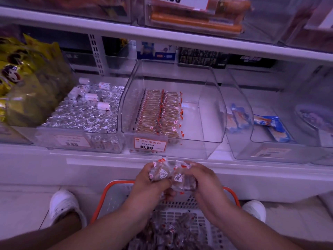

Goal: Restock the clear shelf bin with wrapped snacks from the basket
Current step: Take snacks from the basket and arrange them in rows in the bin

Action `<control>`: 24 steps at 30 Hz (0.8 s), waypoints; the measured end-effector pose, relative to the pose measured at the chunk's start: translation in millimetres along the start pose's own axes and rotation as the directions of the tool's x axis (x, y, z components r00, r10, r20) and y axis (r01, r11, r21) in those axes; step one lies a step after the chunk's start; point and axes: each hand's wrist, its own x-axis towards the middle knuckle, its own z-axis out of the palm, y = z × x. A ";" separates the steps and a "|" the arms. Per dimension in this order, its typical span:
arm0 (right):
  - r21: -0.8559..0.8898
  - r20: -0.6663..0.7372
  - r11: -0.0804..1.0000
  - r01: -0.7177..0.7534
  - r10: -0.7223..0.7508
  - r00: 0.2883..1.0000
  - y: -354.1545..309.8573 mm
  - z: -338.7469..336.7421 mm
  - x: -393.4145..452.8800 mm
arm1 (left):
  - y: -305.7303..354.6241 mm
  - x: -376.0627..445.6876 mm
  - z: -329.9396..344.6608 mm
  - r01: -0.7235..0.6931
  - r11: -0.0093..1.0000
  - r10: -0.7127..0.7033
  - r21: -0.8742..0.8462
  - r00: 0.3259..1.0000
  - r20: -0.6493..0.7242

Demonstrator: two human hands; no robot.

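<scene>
A clear shelf bin (212,112) stands on the middle shelf with two neat rows of wrapped snacks (158,112) along its left side; its right half is bare. A price tag (149,144) reading 10.80 hangs on its front. Below it, over the orange-rimmed basket (108,192), my left hand (149,179) grips a stack of wrapped snacks (160,173). My right hand (201,179) grips another stack (182,179) beside it. The two stacks touch. More loose wrapped snacks (171,231) lie in the basket.
A bin of silver-wrapped sweets (84,112) sits left of the clear bin, with yellow bags (27,78) further left. To the right is a bin with blue packets (273,125). An upper shelf (162,33) overhangs. My white shoes (63,204) flank the basket.
</scene>
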 end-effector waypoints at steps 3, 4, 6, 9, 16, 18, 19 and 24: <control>-0.051 0.043 0.996 0.071 -0.069 0.997 2.9 -1.9 -3.7 | 0.0 2.4 -3.1 -0.021 0.999 0.022 0.037 1.000 -0.018; -0.059 0.037 0.995 0.076 -0.073 0.997 3.3 -2.3 -4.0 | 0.7 3.2 -4.5 -0.015 0.999 0.016 0.035 1.000 -0.023; -0.045 0.031 0.997 0.068 -0.067 0.997 3.6 -5.1 -2.3 | 2.2 5.3 -7.6 0.027 1.000 -0.026 0.007 0.998 -0.053; 0.005 0.046 0.999 0.050 -0.050 0.998 0.7 -7.0 -0.6 | 4.0 9.3 -13.6 0.110 0.992 -0.117 -0.059 0.983 -0.141; -0.296 0.135 0.921 0.255 -0.224 0.965 12.0 6.4 -11.1 | 2.4 2.6 0.5 0.210 0.978 -0.210 0.008 0.977 0.021; -0.374 0.127 0.865 0.335 -0.310 0.942 10.6 8.4 -14.7 | -2.9 2.2 -1.3 0.149 0.989 -0.149 -0.008 0.989 0.001; -0.405 0.084 0.841 0.359 -0.357 0.930 11.1 9.0 -15.2 | -4.3 2.8 -2.5 0.133 0.991 -0.133 -0.026 0.991 -0.025; -0.302 0.143 0.899 0.316 -0.285 0.948 20.6 26.6 -28.9 | -7.5 -2.6 8.4 0.094 0.990 -0.096 -0.108 0.995 -0.009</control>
